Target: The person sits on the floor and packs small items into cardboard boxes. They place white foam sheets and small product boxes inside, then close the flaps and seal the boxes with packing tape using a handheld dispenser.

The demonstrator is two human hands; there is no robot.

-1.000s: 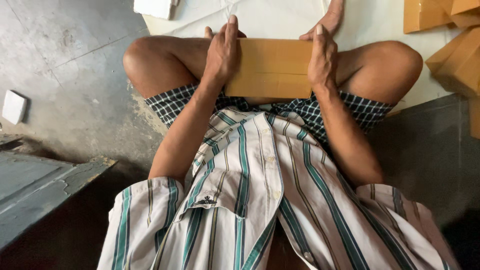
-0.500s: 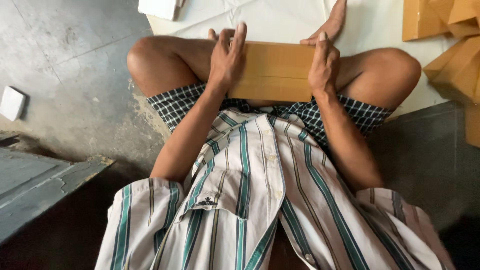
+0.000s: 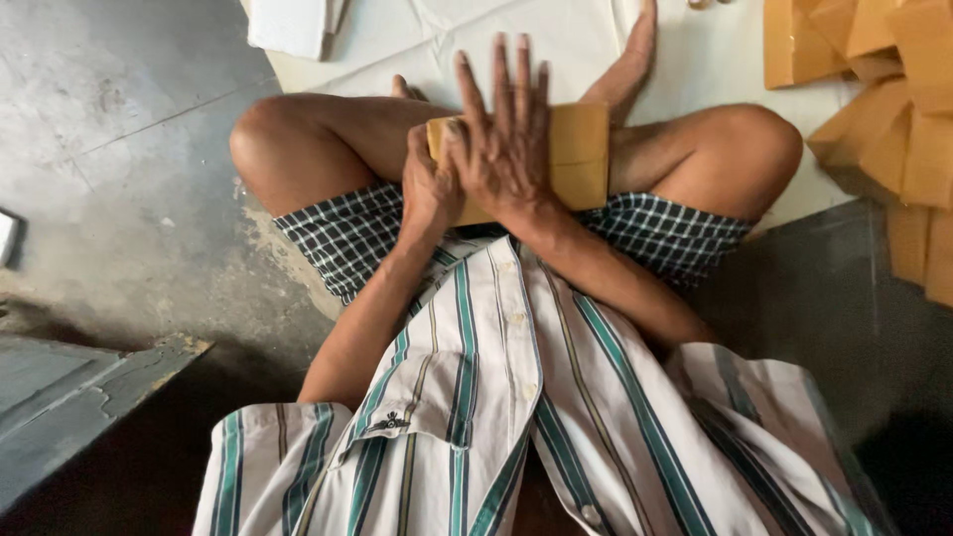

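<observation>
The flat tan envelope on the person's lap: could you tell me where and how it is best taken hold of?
Probably by the free right end of the tan envelope, coming from the right side. It lies flat across the lap, the right hand spread flat on its middle and the left hand at its left edge. A thumb-over, fingers-under pinch suits so thin a piece.

The right hand (image 3: 503,134) has left the right end of the brown packet (image 3: 576,154) and now lies flat across its middle, fingers spread and pointing away from the person. The left hand (image 3: 429,189), flat on top before, has curled around the left end. The packet shows shorter than a second ago (whether folded or merely covered cannot be told).
</observation>
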